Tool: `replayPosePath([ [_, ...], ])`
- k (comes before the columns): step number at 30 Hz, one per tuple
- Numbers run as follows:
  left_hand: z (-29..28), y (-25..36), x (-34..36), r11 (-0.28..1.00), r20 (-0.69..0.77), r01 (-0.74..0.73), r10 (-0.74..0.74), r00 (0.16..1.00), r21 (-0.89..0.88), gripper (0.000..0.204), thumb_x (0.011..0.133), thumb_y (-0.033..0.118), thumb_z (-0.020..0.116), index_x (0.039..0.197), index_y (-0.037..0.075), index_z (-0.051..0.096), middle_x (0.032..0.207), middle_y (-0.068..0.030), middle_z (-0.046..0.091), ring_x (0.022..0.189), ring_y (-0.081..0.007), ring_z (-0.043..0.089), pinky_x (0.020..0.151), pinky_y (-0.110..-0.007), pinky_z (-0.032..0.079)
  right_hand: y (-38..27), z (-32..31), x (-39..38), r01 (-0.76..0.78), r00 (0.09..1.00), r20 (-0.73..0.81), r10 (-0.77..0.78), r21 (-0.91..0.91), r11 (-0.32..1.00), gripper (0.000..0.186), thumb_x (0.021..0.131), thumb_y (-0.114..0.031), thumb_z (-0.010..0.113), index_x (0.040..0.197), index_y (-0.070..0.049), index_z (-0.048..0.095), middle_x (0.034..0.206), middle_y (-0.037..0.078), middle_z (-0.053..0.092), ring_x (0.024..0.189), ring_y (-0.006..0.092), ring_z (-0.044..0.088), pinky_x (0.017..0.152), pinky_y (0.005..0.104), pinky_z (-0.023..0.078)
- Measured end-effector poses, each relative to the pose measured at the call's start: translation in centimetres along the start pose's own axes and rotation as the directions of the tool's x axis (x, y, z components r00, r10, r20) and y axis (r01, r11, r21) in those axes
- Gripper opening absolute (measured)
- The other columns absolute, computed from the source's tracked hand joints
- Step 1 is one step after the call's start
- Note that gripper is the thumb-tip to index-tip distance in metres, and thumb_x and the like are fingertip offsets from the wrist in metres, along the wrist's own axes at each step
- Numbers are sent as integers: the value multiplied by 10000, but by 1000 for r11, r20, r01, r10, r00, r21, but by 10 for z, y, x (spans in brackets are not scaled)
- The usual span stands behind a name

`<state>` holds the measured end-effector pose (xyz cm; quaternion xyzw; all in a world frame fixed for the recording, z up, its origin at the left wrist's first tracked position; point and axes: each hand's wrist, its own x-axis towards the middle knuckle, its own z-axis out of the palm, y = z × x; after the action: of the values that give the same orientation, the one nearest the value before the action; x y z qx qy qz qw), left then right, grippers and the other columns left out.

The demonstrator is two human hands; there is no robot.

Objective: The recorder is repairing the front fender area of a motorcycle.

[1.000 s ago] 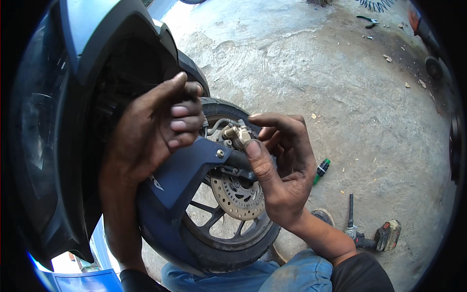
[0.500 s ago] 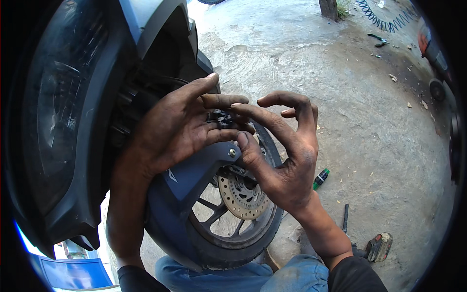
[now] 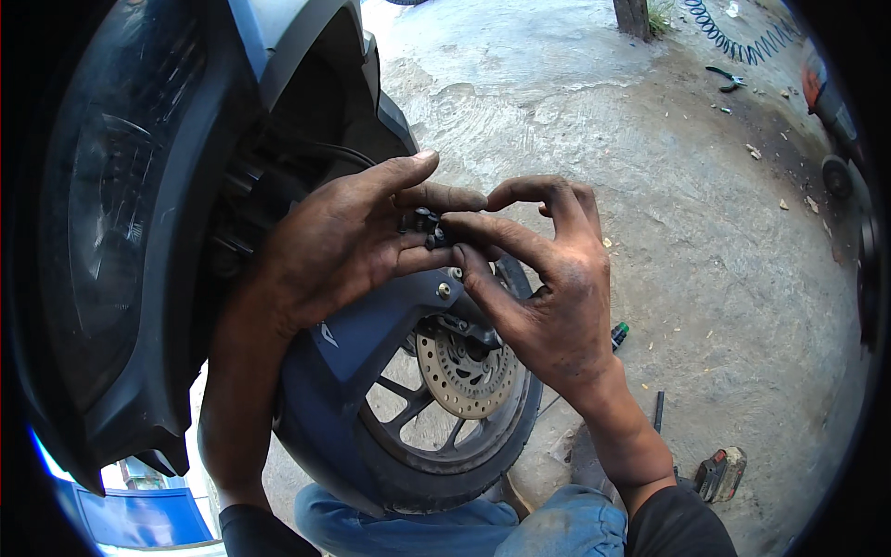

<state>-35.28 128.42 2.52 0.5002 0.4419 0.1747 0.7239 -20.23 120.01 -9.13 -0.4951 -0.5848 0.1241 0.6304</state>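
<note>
My left hand (image 3: 348, 232) is palm up with its fingers stretched out. It carries a small cluster of dark, round-headed bolts (image 3: 427, 223) on its fingers. From the right, my right hand (image 3: 543, 278) reaches in, thumb and forefinger closed in a pinch at the cluster's edge; its other fingers are bent. The right fingertips partly cover the bolts, so what exactly lies in the pinch is hard to see. Both hands are above the dark blue front fender (image 3: 348, 343) of a motorbike and its front wheel (image 3: 436, 464), which has a drilled brake disc (image 3: 464, 376).
The motorbike's front body panel and headlight (image 3: 130, 204) fill the left. On the concrete floor lie a green-and-black bottle (image 3: 619, 335), a power tool with its battery (image 3: 720, 474) and pliers (image 3: 728, 79). A coiled air hose (image 3: 733, 42) lies farther off.
My right thumb and forefinger have closed in on the bolts, which have shifted a little in the left fingers. The left hand has barely moved.
</note>
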Motion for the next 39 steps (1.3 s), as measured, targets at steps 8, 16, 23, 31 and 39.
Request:
replayPosePath([
  [8, 0, 3, -1, 1000, 7, 4, -4, 1000, 18, 389, 1069, 293, 454, 1202, -57, 556, 1152, -198, 631, 1087, -241, 656, 964, -389, 575, -6, -5, 16, 8, 1000, 7, -8, -76, 997, 219, 778, -109, 801, 995, -135, 783, 1025, 81, 619, 1007, 242, 587, 836, 374, 512],
  [16, 3, 5, -3, 994, 18, -10, 12, 1000, -108, 402, 1080, 275, 410, 1251, -68, 531, 1138, -194, 646, 1013, -289, 703, 879, -399, 627, 1, -8, 25, 117, 984, -136, -117, -3, 993, 202, 808, -56, 778, 1007, -89, 775, 957, 58, 684, 911, 196, 639, 800, 334, 525],
  [23, 3, 5, 0, 1000, 14, -1, 0, 1000, 16, 465, 1081, 310, 403, 1208, -114, 546, 1091, -214, 654, 958, -320, 713, 841, -398, 629, 11, -1, 21, 93, 969, -244, -32, 244, 965, 164, 835, -49, 749, 994, -84, 762, 921, 66, 720, 850, 194, 661, 740, 334, 531],
  [31, 5, 7, -1, 999, 18, 2, -2, 1000, -37, 424, 1076, 303, 434, 1166, -85, 581, 1075, -205, 662, 981, -294, 707, 841, -400, 628, 9, 2, 18, 36, 984, -176, 25, 337, 941, 147, 857, -46, 735, 1002, -60, 756, 932, 80, 702, 879, 191, 669, 766, 320, 550],
  [39, 5, 5, -1, 999, 16, -4, 3, 1000, 47, 436, 1076, 308, 436, 1192, -86, 582, 1083, -197, 668, 1015, -281, 699, 881, -396, 616, 15, 4, 11, 26, 986, -163, 40, 382, 924, 139, 863, -33, 712, 996, -50, 746, 935, 82, 703, 894, 197, 674, 781, 327, 548],
])
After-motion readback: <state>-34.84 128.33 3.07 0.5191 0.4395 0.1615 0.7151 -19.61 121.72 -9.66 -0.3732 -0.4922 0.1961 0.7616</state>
